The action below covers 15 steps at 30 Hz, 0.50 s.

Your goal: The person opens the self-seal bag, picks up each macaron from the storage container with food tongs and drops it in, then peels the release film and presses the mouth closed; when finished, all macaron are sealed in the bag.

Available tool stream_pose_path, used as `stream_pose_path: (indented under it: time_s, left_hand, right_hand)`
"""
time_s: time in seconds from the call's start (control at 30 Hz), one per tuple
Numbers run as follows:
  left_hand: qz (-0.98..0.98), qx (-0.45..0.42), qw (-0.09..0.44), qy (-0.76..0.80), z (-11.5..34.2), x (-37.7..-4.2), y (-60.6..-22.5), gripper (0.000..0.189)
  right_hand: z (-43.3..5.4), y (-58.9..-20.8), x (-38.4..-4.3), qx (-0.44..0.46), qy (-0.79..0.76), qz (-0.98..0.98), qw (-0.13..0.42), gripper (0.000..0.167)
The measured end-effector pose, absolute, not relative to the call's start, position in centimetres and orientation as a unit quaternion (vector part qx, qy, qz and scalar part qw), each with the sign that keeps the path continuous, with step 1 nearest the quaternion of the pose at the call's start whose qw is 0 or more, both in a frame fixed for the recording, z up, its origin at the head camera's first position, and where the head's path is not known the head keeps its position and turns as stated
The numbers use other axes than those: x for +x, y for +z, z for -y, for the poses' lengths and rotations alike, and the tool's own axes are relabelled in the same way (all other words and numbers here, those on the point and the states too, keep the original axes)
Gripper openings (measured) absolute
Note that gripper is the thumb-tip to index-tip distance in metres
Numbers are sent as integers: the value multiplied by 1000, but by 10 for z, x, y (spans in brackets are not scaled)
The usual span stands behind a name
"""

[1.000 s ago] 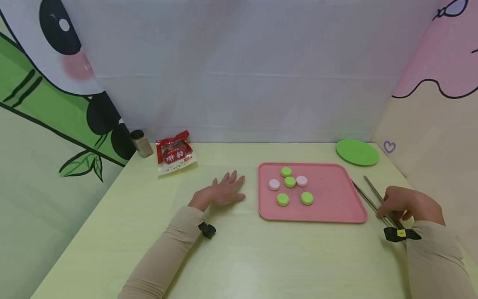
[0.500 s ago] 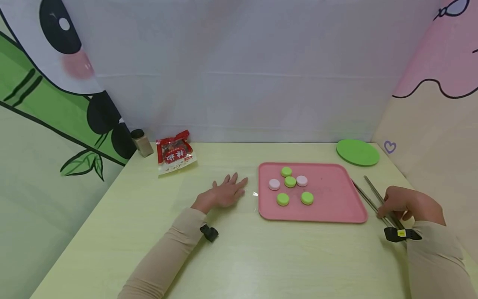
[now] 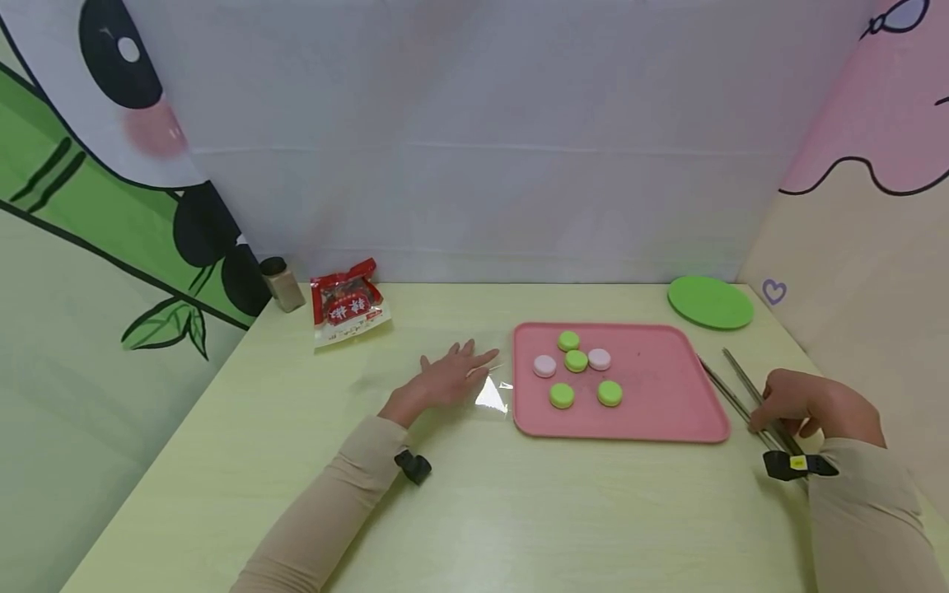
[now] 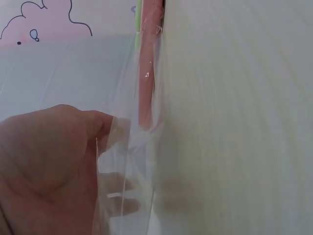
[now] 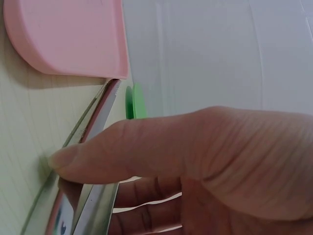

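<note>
In the head view, my left hand lies over a clear plastic sheet or bag, fingers straight and spread, just left of the pink tray. In the left wrist view, the clear film stands raised, its edge by the thumb, and the fingers show through it. My right hand grips metal tongs to the right of the tray, their two arms apart and pointing away. In the right wrist view, the thumb presses on one arm of the tongs. Green macarons and pale pink macarons sit on the tray.
A green round plate lies at the table's back right. At the back left stand a red-and-white food packet and a small black-capped jar. A pale printed curtain hangs behind the table.
My left hand has shifted slightly right towards the tray and its thumb has dropped out of the head view. Bright glare now shows on the plastic. The right hand and tongs have stayed still.
</note>
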State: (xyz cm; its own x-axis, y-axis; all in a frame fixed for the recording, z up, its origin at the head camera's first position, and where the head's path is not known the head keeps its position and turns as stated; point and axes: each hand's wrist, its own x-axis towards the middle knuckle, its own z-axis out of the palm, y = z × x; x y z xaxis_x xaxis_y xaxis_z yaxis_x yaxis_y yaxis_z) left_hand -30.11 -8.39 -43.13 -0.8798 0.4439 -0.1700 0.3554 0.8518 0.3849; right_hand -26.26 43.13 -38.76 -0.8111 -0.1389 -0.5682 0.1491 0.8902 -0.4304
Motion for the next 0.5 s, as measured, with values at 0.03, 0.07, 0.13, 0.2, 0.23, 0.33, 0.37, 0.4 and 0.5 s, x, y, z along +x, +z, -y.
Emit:
stream_pose_path:
  time_s: [0.03,0.07,0.13,0.2,0.23,0.33,0.37,0.4,0.5]
  left_hand:
    - [-954,208,123,176,84,-301,-431,50]
    - [-955,206,119,175,83,-301,-431,50]
    - [-957,202,113,175,83,-301,-430,50]
    - [-958,199,110,172,82,-301,-429,50]
    - [-959,199,108,171,82,-300,-429,50]
    - [-960,200,92,173,80,-300,-430,48]
    - [-960,202,84,174,79,-300,-430,47]
    - [-960,204,77,176,79,-300,-430,46]
    - [-960,208,66,175,79,-300,-430,43]
  right_hand:
    - [-432,-388,-263,3,-234,-922,308,23]
    - [-432,-387,-263,3,-233,-923,307,24]
    - [-433,-387,-264,4,-231,-923,308,26]
    - [-434,-387,-265,4,-230,-923,308,28]
    - [-434,-387,-265,4,-231,-923,308,28]
    - [-435,-387,-265,4,-233,-923,306,28]
    - [-435,-388,-264,2,-233,-924,303,27]
    - [-436,-388,-264,1,-233,-925,299,26]
    - [-439,-392,-264,-10,-230,-931,282,22]
